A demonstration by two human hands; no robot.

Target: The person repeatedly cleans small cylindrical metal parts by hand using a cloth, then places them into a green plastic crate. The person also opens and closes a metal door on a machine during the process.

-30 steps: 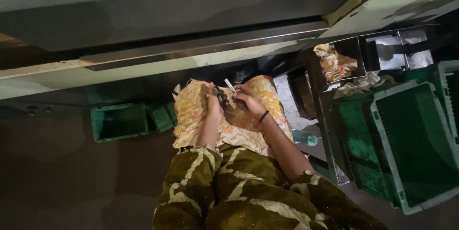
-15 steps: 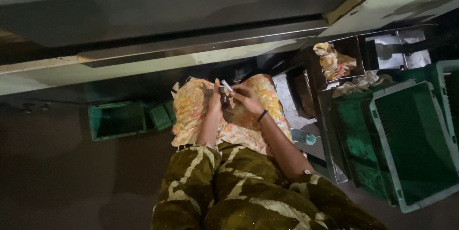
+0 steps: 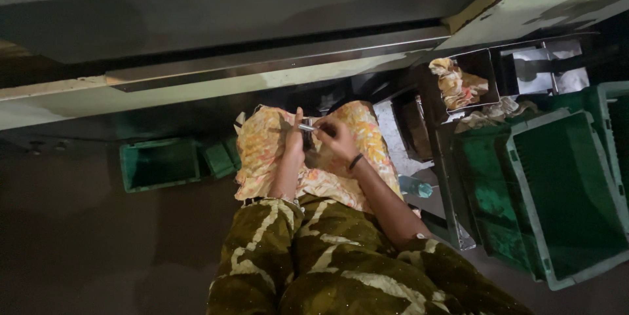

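We pinch a small metal piece (image 3: 306,128) between the closed fingertips of our left hand (image 3: 294,141) and right hand (image 3: 337,139), above the patterned cloth (image 3: 262,151) beneath our fingers.

**Crates and trays, nothing labelled**

No signs, screens or labels show. At three o'clock stand large green crates (image 3: 563,203). At nine o'clock lies a small green crate (image 3: 159,164). At one o'clock sit two dark metal trays (image 3: 488,69), one holding crumpled cloth (image 3: 457,84).
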